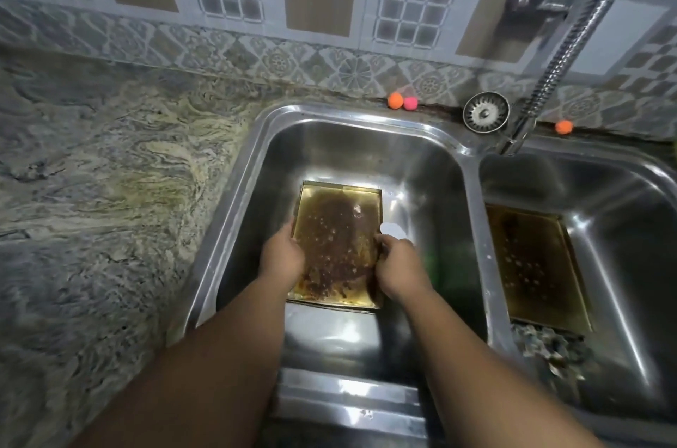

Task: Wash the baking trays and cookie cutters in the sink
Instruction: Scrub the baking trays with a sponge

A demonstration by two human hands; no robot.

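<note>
A greasy rectangular baking tray [337, 224] with dark burnt residue sits in the left basin of a steel double sink [366, 140]. My left hand [284, 255] grips the tray's left edge. At the right edge, my right hand [397, 264] grips the tray. A second dirty tray [531, 264] leans in the right basin. A heap of small metal pieces [549, 345], perhaps cookie cutters, lies below that second tray; they are blurred.
A flexible spring faucet [571, 41] hangs over the divider. A round sink strainer [485, 112] and small orange and pink balls [401, 101] rest on the back rim. Something white [392, 229] and something green [432, 260] show beside my right hand. A marbled stone counter [110, 173] extends left.
</note>
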